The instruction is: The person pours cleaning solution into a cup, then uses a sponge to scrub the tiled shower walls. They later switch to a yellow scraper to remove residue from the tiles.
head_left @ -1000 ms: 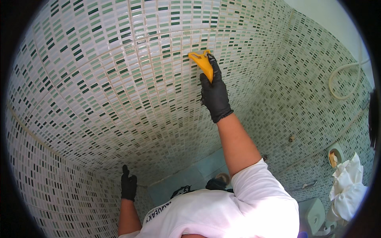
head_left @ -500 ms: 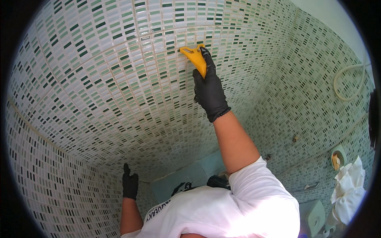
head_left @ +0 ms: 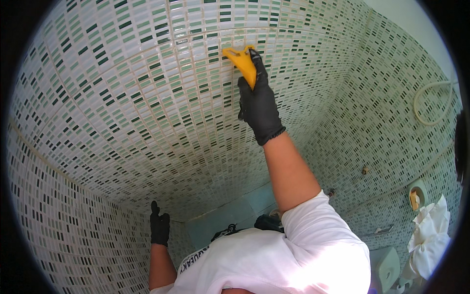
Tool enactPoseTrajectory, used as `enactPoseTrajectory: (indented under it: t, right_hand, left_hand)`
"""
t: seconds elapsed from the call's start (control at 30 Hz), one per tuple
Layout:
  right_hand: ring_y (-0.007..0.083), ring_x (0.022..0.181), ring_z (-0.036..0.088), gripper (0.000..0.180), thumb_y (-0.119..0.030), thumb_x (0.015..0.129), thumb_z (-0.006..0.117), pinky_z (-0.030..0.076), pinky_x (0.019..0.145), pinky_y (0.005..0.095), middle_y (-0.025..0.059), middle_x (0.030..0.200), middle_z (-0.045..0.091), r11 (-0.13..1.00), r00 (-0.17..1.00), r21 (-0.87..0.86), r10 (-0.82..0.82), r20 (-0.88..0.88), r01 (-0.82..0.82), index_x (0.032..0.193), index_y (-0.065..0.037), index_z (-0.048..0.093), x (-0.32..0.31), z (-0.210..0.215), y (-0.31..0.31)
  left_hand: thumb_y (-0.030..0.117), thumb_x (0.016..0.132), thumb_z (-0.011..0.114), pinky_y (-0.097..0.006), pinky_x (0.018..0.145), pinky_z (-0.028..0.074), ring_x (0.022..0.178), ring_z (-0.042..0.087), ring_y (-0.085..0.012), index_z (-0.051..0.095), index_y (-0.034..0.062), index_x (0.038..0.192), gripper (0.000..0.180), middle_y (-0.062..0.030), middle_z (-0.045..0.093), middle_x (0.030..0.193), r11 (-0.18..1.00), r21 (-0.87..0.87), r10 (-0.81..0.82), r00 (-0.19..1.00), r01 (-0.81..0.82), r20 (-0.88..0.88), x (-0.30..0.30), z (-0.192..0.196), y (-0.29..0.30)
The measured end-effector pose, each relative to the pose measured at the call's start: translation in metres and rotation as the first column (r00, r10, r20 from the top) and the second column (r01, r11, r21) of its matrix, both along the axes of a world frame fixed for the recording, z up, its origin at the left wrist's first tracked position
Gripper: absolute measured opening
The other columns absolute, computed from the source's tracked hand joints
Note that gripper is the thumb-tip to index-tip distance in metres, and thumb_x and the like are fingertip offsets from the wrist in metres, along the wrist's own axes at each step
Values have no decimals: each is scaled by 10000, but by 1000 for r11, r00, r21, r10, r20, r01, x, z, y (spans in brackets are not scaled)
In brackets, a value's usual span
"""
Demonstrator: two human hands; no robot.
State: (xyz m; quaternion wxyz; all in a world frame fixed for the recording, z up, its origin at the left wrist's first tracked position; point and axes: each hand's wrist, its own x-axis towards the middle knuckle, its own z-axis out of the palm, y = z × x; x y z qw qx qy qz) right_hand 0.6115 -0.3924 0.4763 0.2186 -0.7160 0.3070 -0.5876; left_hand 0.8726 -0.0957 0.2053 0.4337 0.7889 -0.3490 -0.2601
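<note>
My right hand [head_left: 260,105], in a black glove, is wrapped round the handle of a yellow plastic hand tool [head_left: 243,65]. The tool widens into a forked head with cut-outs, held up against the tiled wall [head_left: 161,98]; its working edge is hidden, so I cannot tell its exact kind. Lower on the left, my left hand [head_left: 159,228], also black-gloved, holds nothing that shows. Its fingers are apart, at least one stretched upward, close to the corner where two tiled walls meet. Whether it touches the wall I cannot tell.
Small white, green and black tiles cover the walls. A pale hose [head_left: 420,100] loops on the right wall, above a recessed soap holder [head_left: 416,194]. White cloth or plastic [head_left: 428,237] hangs below it, beside a pale toilet tank [head_left: 387,267]. Bluish floor tiles [head_left: 215,226] lie below.
My right hand and the yellow tool have shifted slightly upward along the wall. My left hand has stayed almost in place.
</note>
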Motion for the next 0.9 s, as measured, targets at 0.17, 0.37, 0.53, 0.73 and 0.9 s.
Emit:
enactPoseTrajectory:
  t: [0.17,0.37,0.53,0.73,0.9]
  right_hand:
    - [374,1059,552,606,-93,908,453,452,862,392,203,1341,423,983,994,165,95,-47,-86,1430,-110,146,-6,13,10]
    - [392,846,624,613,-171,911,480,489,735,432,252,1006,614,987,995,147,68,-66,-58,1434,-147,160,-12,26,2]
    - [396,829,617,600,-213,898,513,497,731,424,236,1006,610,1000,947,-1,-28,-320,30,1422,-197,221,-33,7,1]
    - [332,750,631,561,-217,886,525,508,640,429,168,928,627,932,666,-332,-341,-663,146,1393,-246,287,-94,27,-33]
    - [251,603,623,643,-395,845,574,501,520,376,100,803,622,835,397,-549,-519,-757,44,1401,-287,271,-120,63,-53]
  left_hand:
    - [8,815,487,-323,892,408,1267,384,-286,205,88,1437,687,-185,342,1408,997,-56,-51,996,55,76,3,-4,-3]
    - [21,820,498,-359,909,407,1266,386,-294,209,98,1436,685,-155,323,1429,995,-66,-68,996,72,64,-1,-4,-8]
    - [18,822,497,-343,905,409,1255,396,-289,213,88,1434,678,-156,335,1419,995,-93,-37,996,45,86,-3,-10,-2]
    - [34,826,512,-312,908,401,1241,406,-280,209,73,1432,678,-204,337,1401,999,-19,50,998,-49,43,-21,5,4]
    - [86,843,518,-331,919,403,1203,429,-280,196,76,1435,675,-209,378,1359,989,-9,145,989,-145,20,-54,12,-4]
